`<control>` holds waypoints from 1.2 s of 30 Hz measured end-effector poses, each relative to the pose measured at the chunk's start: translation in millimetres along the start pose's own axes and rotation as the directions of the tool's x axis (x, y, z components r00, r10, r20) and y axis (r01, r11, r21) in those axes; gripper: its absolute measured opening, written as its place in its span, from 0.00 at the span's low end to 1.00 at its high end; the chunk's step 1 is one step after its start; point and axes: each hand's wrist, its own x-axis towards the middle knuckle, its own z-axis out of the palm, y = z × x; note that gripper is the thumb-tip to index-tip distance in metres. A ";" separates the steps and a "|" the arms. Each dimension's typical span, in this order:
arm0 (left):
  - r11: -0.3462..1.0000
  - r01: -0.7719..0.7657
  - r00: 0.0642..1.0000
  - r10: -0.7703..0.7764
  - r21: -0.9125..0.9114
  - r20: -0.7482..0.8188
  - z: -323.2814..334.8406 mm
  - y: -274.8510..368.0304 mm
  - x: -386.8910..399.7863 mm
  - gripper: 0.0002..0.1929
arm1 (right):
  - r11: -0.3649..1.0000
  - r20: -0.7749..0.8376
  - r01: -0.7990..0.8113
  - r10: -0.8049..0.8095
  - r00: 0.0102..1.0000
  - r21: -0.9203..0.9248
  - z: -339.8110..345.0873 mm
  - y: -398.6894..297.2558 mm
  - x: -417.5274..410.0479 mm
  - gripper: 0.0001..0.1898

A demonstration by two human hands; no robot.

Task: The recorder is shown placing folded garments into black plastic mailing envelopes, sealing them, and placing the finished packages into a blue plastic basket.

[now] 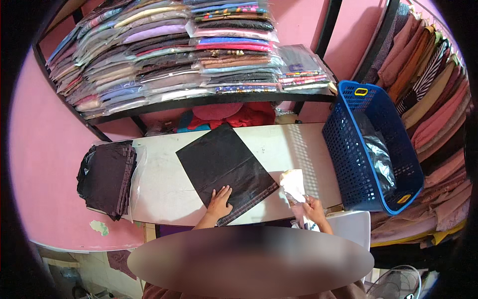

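Note:
A flat black plastic bag (224,160) lies at a slant on the white table (157,179), with a creased, brownish strip along its lower right edge. My left hand (221,203) rests palm down on the bag's near part, fingers spread. To the right of the bag, my right hand (313,209) grips a crumpled clear plastic wrapper (293,187) whose upper part glares white in the light. The wrapper hangs down past the table's front edge, so its lower end is partly hidden. A thick stack of dark plastic bags (106,177) sits at the table's left end on a clear sheet.
A blue perforated basket (340,149) holding black plastic stands at the right. Behind the table, a shelf (209,98) carries piles of bagged folded clothes (164,56). Hanging garments (429,108) line the far right. A white plastic chair (351,224) is near my right arm.

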 end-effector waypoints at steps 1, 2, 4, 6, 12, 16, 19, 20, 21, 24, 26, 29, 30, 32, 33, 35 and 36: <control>1.000 0.016 1.000 -0.016 0.008 0.003 -3.3 1.4 -1.5 0.34 | 1.000 0.022 0.011 -0.011 1.000 -0.014 2.9 -7.5 -5.2 0.12; 0.999 -0.001 1.000 0.001 0.043 0.001 1.0 -5.3 0.0 0.38 | 0.999 0.054 0.038 -0.036 0.998 -0.033 7.8 -2.8 -7.9 0.14; 0.999 0.007 0.998 -0.010 0.042 0.064 -14.9 12.0 2.5 0.38 | 0.998 0.058 0.052 -0.050 0.997 -0.033 11.9 -4.9 -19.2 0.14; 0.996 0.037 0.990 -0.047 0.077 0.136 -21.2 21.0 4.9 0.41 | 0.992 0.104 0.042 -0.029 0.994 -0.121 14.1 -23.2 -27.8 0.14; 0.970 0.062 0.977 -0.107 0.234 0.184 -9.3 28.9 13.5 0.38 | 0.984 0.149 0.082 -0.058 0.987 -0.160 22.1 -30.7 -43.3 0.18; 0.939 0.029 0.991 -0.073 0.343 0.116 10.1 20.0 17.2 0.30 | 0.980 0.155 0.097 -0.069 0.985 -0.176 24.9 -39.5 -51.0 0.19; 0.942 -0.012 1.000 0.014 0.336 -0.002 17.6 10.3 15.3 0.24 | 0.970 0.182 0.088 -0.046 0.982 -0.226 26.1 -51.7 -54.0 0.20; 0.937 -0.023 0.999 0.030 0.349 -0.014 19.0 6.0 15.1 0.25 | 0.973 0.214 0.083 -0.037 0.976 -0.213 27.5 -53.1 -53.4 0.20; 0.931 -0.038 0.998 0.050 0.362 -0.023 16.8 6.7 15.9 0.25 | 0.977 0.244 0.075 -0.024 0.969 -0.201 28.1 -53.3 -53.3 0.20; 0.954 -0.016 1.000 0.012 0.298 0.015 9.6 6.7 16.6 0.22 | 0.976 0.303 0.103 -0.040 0.952 -0.193 36.3 -44.4 -49.8 0.20; 0.955 -0.034 0.996 0.056 0.294 -0.068 6.1 5.8 13.3 0.20 | 0.962 0.394 0.174 -0.080 0.916 -0.210 40.5 -44.0 -45.2 0.20; 0.975 -0.019 0.998 0.032 0.223 -0.052 -12.2 20.4 16.9 0.19 | 0.886 0.440 0.456 -0.378 0.815 -0.082 52.3 -20.8 -33.8 0.20; 0.985 0.053 0.997 -0.060 0.163 0.041 -19.5 20.7 15.2 0.19 | 0.897 0.515 0.435 -0.336 0.789 -0.082 53.5 -39.6 -29.7 0.20; 0.983 -0.015 0.999 0.022 0.183 -0.039 -20.1 10.3 13.7 0.20 | 0.893 0.580 0.446 -0.333 0.743 -0.059 64.2 -51.5 -18.7 0.20; 0.974 -0.097 0.987 0.121 0.205 -0.109 -21.9 9.4 14.3 0.20 | 0.893 0.634 0.447 -0.319 0.704 -0.047 68.3 -56.4 -15.1 0.20; 0.961 -0.140 0.977 0.173 0.238 -0.122 -23.5 10.2 16.5 0.21 | 0.885 0.685 0.451 -0.256 0.682 -0.119 83.6 -54.5 -2.2 0.17; 0.945 -0.183 0.965 0.226 0.271 -0.134 -25.1 12.0 18.3 0.21 | 0.877 0.671 0.454 -0.244 0.700 -0.155 91.5 -51.0 4.2 0.16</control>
